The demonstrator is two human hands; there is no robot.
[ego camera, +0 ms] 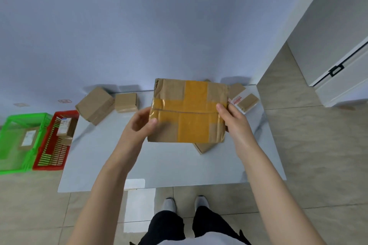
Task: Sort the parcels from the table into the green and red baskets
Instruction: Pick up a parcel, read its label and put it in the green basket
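Left hand and right hand up over mid-tabletop, fingers gripping taped parcel by both sides, green basket and red basket beside tabletop's left edge

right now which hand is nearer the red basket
Left. The left hand grips the parcel on the edge facing the red basket; the right hand grips the opposite edge, farther off.

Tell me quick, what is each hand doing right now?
Left hand: grips the left edge of the taped brown parcel, thumb on top.
Right hand: grips the right edge of the taped brown parcel, thumb on top.
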